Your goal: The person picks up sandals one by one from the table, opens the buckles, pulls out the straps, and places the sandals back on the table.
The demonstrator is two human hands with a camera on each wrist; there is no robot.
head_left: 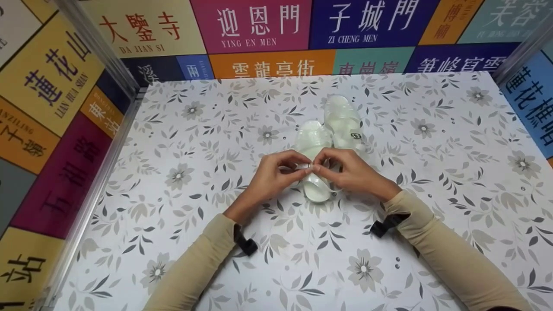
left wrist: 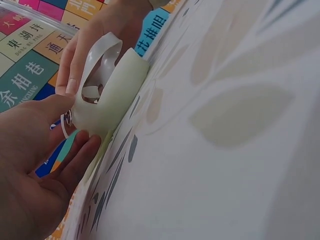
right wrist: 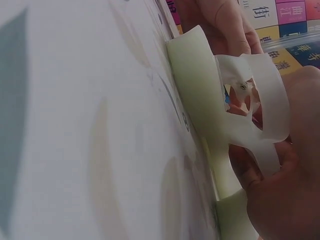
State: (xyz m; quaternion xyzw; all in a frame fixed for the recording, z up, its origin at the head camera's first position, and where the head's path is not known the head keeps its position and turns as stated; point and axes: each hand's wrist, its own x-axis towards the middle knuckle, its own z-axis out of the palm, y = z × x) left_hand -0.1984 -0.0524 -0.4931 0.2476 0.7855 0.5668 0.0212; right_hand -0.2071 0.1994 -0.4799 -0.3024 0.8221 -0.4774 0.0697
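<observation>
Two translucent pale-green jelly sandals lie side by side mid-table. The near sandal [head_left: 312, 142] has its heel toward me; the far sandal [head_left: 344, 123] lies to its right and carries a small dark badge. My left hand [head_left: 276, 172] and right hand [head_left: 345, 169] meet over the near sandal's heel strap [head_left: 304, 166], each pinching it between thumb and fingertips. In the left wrist view the sandal's heel [left wrist: 107, 97] and its looped strap [left wrist: 100, 55] show, with a small metal buckle [left wrist: 65, 122] by my left thumb. The right wrist view shows the same strap [right wrist: 265, 95] against my right fingers.
The table [head_left: 181, 142] wears a white cloth printed with grey flowers and leaves. Walls of coloured panels with Chinese signs [head_left: 252, 23] enclose it at the back and both sides, with metal rails [head_left: 97, 172] along the edges. Black wrist bands [head_left: 246, 244] sit on both beige sleeves.
</observation>
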